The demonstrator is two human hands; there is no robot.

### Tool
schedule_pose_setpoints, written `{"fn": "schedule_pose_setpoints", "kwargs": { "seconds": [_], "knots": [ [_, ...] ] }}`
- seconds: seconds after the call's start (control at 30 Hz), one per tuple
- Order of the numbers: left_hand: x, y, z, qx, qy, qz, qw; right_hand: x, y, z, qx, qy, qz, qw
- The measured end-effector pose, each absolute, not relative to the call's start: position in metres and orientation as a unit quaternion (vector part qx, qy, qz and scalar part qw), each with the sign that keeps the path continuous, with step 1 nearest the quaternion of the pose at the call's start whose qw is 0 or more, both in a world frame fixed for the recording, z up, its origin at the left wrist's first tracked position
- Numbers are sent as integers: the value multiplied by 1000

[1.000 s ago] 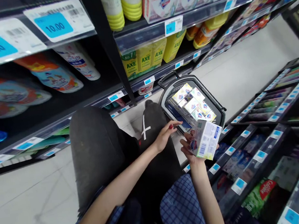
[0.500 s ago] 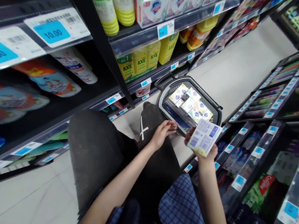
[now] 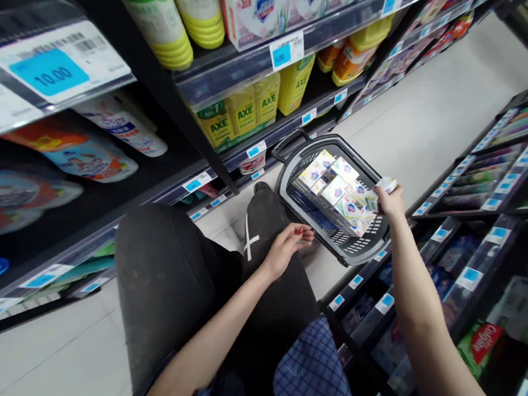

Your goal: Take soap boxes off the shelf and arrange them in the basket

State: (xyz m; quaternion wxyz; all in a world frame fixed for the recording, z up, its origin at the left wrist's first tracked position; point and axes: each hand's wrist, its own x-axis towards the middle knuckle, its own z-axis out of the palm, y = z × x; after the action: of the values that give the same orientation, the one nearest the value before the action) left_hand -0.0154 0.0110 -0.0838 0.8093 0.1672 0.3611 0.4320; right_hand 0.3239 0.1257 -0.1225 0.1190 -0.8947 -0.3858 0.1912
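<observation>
Store aisle, dark shelving on both sides.
Pale tiled floor [image 3: 423, 91], thin seams visible, runs between the racks to the upper right; surface bright, softly reflective. Left rack [image 3: 231, 74]: black upright [image 3: 151, 90], clear-fronted rails, blue-and-white price tags [image 3: 288, 51] (10.00 and 5.00 legible); yellow AXE bottles [image 3: 244, 111] on a lower shelf. Right rack [image 3: 485, 255]: tagged tiers, red-and-green Colgate pack [image 3: 485, 341] at lower right. Shelf interiors shadowed; light source out of view.
</observation>
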Motion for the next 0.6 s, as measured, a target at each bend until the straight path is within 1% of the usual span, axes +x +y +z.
{"fn": "schedule_pose_setpoints", "kwargs": {
  "seconds": [0.07, 0.17, 0.23, 0.4, 0.6],
  "knots": [
    [-16, 12, -83, 163, 367, 428, 810, 316, 144, -132, -912, -364, 171, 76],
    [-16, 14, -82, 158, 376, 424, 809, 303, 160, -147, -911, -380, 156, 27],
    [-17, 15, -82, 156, 378, 423, 809, 298, 165, -158, -909, -385, 159, 8],
    [-17, 17, -80, 143, 383, 415, 813, 298, 168, -177, -904, -392, 164, 36],
    [-17, 17, -80, 136, 380, 412, 817, 310, 164, -182, -890, -415, 184, 40]
  ]
}}
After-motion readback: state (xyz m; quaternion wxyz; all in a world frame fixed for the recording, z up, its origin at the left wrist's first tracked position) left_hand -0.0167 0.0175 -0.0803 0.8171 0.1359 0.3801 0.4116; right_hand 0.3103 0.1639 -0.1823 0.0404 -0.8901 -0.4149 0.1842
